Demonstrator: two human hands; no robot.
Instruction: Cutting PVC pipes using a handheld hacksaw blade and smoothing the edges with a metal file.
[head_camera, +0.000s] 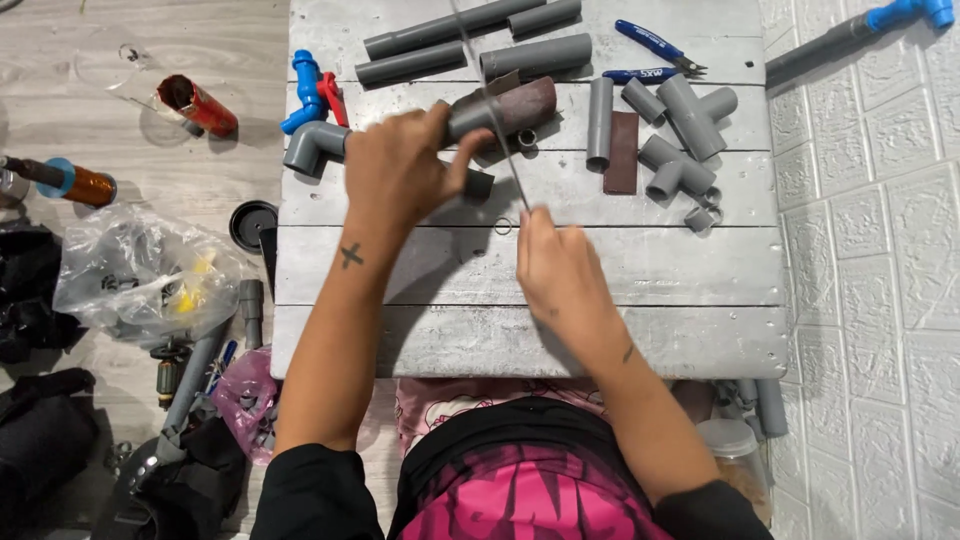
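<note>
My left hand presses down on a grey pipe piece lying on the grey wooden table, with a brown sheet of sandpaper wrapped round its right part. My right hand grips the near end of a thin hacksaw blade, which runs away from me across the pipe. A grey elbow fitting sits at the pipe's left end. A small cut ring lies just left of my right hand.
Grey pipe lengths, tee fittings, a blue tap, blue pliers and a brown strip lie on the table. On the floor to the left are a plastic bag, red tube and black lid. White wall panels stand at right.
</note>
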